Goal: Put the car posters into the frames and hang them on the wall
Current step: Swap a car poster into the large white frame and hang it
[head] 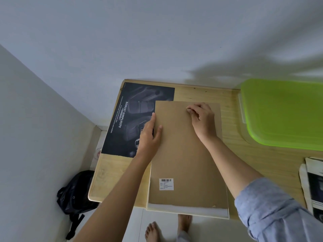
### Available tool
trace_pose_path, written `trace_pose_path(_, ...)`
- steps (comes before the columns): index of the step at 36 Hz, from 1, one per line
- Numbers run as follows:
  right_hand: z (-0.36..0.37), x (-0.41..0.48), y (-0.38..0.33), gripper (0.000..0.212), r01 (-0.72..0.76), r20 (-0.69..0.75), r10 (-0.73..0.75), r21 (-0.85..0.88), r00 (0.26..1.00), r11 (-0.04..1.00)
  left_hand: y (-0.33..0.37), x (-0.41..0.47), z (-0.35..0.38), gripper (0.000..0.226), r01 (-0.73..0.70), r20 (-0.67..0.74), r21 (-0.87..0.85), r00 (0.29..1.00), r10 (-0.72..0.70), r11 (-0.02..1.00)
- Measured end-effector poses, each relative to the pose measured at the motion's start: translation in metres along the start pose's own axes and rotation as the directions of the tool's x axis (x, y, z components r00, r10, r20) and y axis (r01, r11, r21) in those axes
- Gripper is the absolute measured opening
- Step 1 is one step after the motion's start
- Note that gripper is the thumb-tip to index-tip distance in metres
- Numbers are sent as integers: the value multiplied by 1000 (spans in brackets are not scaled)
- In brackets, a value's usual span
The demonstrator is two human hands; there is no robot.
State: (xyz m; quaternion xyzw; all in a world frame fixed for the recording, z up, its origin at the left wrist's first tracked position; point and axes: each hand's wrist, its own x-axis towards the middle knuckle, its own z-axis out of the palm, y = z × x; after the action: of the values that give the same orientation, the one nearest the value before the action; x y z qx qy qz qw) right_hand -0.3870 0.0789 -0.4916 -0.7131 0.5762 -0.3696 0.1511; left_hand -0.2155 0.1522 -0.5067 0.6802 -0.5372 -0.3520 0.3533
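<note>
Left hand [150,137] spread along backing board [183,158] edge, right hand [202,119] curled atop it

Read on dark car poster [132,117], left of centre: "ROBUST SIMPLICITY", white capitals, running sideways; smaller lines beside it illegible. White barcode label [166,184] on brown backing board [185,154], lower centre: print too small to read.
</note>
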Motion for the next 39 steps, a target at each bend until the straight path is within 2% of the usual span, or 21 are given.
trace_pose_path(6,-1,-3,1,10,-49,1,49,-13,999,999,3,-1,6,54,28,-38,-44,999,-30,999)
trace_pose_path(10,-15,-18,8,24,-192,-39,191,-17,981,981,3,-4,9,52,53,-36,-82,998,-56,995)
trace_pose_path(13,-30,-37,17,35,-387,-107,386,12,916,922,2,-5,10,51,61,-35,-101,997,-65,993)
trace_pose_path(16,-40,-53,23,32,-554,-44,558,84,829,829,3,-6,12,50,68,-40,-121,997,-73,990)
trace_pose_path(22,-45,-64,19,27,-535,-66,549,155,833,830,2,-6,14,49,73,-48,-135,996,-80,988)
trace_pose_path(25,-50,-64,17,37,-566,87,570,312,817,763,0,-6,15,49,75,-66,-145,994,-85,987)
trace_pose_path(27,-56,-63,22,44,-596,167,576,334,800,730,0,-5,14,49,79,-69,-153,994,-90,985)
trace_pose_path(31,-63,-56,31,43,-637,244,593,394,767,662,0,-5,13,50,86,-57,-134,994,-94,987)
trace_pose_path(39,-61,-52,33,41,-617,203,616,521,761,591,7,-7,8,52,69,-7,-86,998,-70,994)
